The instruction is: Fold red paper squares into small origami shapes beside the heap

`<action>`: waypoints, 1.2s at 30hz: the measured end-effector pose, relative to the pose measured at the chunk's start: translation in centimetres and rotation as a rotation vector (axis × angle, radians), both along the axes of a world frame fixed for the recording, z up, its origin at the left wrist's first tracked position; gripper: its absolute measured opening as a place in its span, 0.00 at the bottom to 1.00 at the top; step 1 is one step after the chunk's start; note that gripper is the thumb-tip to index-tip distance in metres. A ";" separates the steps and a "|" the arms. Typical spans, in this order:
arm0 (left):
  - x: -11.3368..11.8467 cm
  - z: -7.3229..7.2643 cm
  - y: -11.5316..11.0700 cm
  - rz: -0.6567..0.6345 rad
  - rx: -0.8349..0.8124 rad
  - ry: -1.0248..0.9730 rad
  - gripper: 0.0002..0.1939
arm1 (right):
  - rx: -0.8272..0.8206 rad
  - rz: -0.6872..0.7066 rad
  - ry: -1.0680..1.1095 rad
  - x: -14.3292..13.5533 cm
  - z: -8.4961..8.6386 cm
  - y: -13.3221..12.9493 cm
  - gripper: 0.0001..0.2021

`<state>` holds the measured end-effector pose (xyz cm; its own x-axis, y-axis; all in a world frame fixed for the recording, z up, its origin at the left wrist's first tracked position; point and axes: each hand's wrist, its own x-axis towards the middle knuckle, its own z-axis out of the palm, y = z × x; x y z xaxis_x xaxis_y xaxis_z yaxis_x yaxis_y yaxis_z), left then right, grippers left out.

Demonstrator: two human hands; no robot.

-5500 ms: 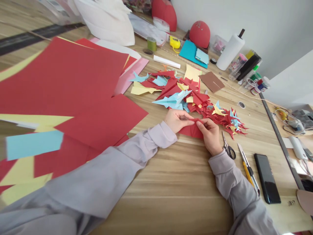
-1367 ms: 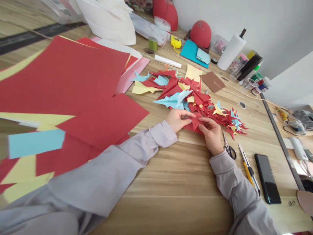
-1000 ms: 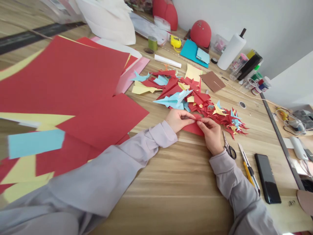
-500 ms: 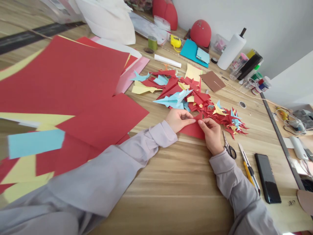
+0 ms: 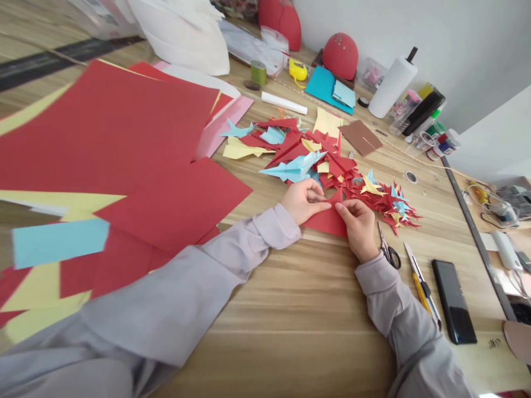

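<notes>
A small sheet of red paper (image 5: 327, 223) lies low over the wooden table, partly folded at its far edge. My left hand (image 5: 304, 201) pinches it between thumb and fingers on the left side. On the right side my right hand (image 5: 357, 224) grips the same sheet, its thumb close to the left thumb. Fingers cover part of the fold. Just beyond my hands lies a heap of folded paper pieces (image 5: 332, 168), mostly red with some yellow and light blue, among them a blue paper plane (image 5: 296, 167).
Large red sheets (image 5: 124, 127) and a light blue strip (image 5: 62, 240) spread across the left. Right of my hand are scissors (image 5: 390, 253), a yellow utility knife (image 5: 423, 293) and a black phone (image 5: 454, 301). A white bottle (image 5: 393, 85) and several small jars stand at the back.
My left fingers have shifted very slightly at the fold, and a little more of the red paper's far tip shows. Everything else looks the same.
</notes>
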<state>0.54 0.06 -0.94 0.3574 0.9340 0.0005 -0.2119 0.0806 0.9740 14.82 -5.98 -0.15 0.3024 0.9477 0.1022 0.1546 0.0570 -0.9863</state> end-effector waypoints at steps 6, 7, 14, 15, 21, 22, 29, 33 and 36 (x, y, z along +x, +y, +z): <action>-0.1 0.3 -0.1 -0.038 -0.058 -0.034 0.18 | 0.011 -0.018 0.021 0.3 -0.5 0.2 0.14; -0.1 0.4 -0.1 -0.044 -0.071 -0.029 0.16 | 0.012 -0.021 0.026 0.3 -0.6 0.2 0.14; 0.0 0.9 -0.2 -0.031 -0.114 -0.035 0.11 | 0.015 -0.017 0.015 0.4 -0.7 0.3 0.14; 0.0 0.8 -0.2 -0.035 -0.113 -0.031 0.12 | 0.015 -0.016 0.009 0.4 -0.7 0.3 0.14; -0.1 0.6 -0.1 -0.061 -0.098 -0.037 0.16 | 0.018 -0.006 0.011 0.4 -0.6 0.3 0.14; -0.1 0.6 -0.1 -0.059 -0.089 -0.033 0.17 | 0.018 -0.005 0.011 0.4 -0.6 0.3 0.14; -0.2 0.3 0.1 -0.060 -0.052 -0.005 0.15 | 0.002 -0.013 -0.016 0.4 -0.5 0.2 0.15; -0.2 0.2 0.0 -0.080 -0.030 -0.038 0.17 | 0.008 -0.012 -0.016 0.3 -0.4 0.2 0.15; -0.1 0.1 0.0 -0.070 0.003 -0.044 0.19 | 0.001 0.016 -0.005 0.3 -0.4 0.1 0.14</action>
